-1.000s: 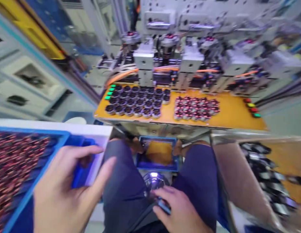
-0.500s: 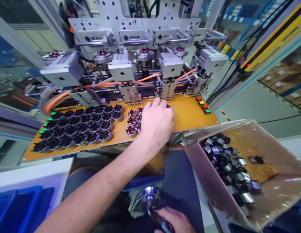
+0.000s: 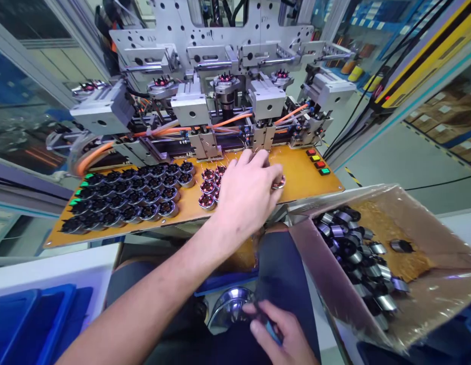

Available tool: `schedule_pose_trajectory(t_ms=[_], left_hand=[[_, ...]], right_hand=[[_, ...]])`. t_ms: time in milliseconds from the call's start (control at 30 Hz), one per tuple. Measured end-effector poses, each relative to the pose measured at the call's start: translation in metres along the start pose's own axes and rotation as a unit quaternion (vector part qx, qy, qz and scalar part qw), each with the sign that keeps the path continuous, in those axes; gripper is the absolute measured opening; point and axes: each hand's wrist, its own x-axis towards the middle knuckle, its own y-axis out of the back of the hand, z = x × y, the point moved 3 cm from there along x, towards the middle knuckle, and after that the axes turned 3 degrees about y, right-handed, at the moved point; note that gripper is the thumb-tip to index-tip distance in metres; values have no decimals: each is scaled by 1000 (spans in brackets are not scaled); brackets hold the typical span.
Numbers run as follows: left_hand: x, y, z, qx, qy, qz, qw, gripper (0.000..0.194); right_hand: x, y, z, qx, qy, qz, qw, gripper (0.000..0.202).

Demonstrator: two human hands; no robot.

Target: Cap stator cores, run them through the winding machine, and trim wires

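Note:
My left hand (image 3: 248,190) is over the orange work board, fingers curled, with a copper-wound motor stator (image 3: 278,182) at its thumb side, seemingly gripped; the fingertips are partly hidden. Several more copper-wound stators (image 3: 207,187) stand left of this hand, some behind it. Down at my lap, my right hand (image 3: 283,329) is closed round a small blue-handled pair of nippers (image 3: 274,332), whose dark head is blurred. Beneath it and to the left is a shiny round metal base (image 3: 230,306).
Rows of black-topped stators (image 3: 132,195) cover the board's (image 3: 307,185) left side. A winding machine (image 3: 220,101) stands behind it. Coloured buttons (image 3: 317,162) sit at the right end. A carton (image 3: 315,253) of silvery cores is at right, blue bins (image 3: 49,319) at lower left.
My left hand has shifted a little to the right, and a stator now shows at its thumb side. My right hand has turned and risen slightly with the nippers, fingers more visible.

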Motion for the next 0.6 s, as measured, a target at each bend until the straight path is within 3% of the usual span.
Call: schedule_pose_trajectory(t_ms=[67,133,233,400,500,600], left_hand=[[-36,16,5,-154,-3,58,986,6],[-80,27,7,-298,33,98,949,25],[-148,35,8,-349,101,130,923,57],[-224,40,8,-291,81,134,944,48],[-246,42,3,-273,74,109,953,43],[-263,40,-3,-292,115,70,947,37]], right_hand=[[0,9,-22,41,15,75,996,52],[-1,18,-49,69,60,139,986,44],[-2,23,-91,93,166,174,966,23],[0,-11,-128,133,206,100,964,28],[-3,-34,-130,163,198,73,964,24],[-5,-47,-127,157,205,33,965,17]])
